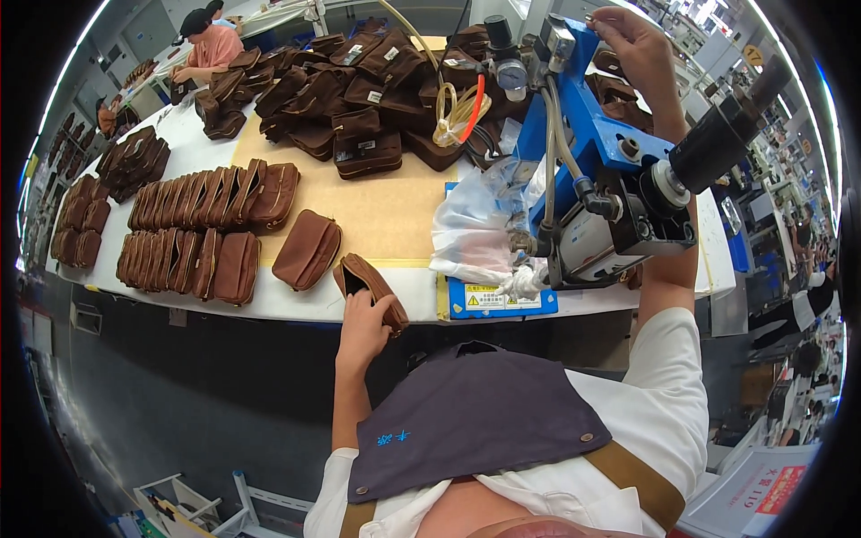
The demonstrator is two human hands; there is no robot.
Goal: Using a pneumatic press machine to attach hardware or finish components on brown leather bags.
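My left hand (360,330) is closed on the near end of a brown zippered pouch (384,294) at the table's front edge. The pouch's zip is undone and its dark inside shows. Just left of it a second brown pouch (307,251) lies on the table. My right arm reaches past the blue pneumatic press (587,112), and my right hand (639,52) is raised behind its top. Thumb and forefinger are pinched there around something tiny that I cannot make out.
Rows of brown pouches (215,197) stand on the left of the white table (359,305). A large heap of brown bags (359,99) covers the back. Hoses, a gauge (512,75) and plastic wrap (480,224) surround the press. A co-worker (213,49) sits far left.
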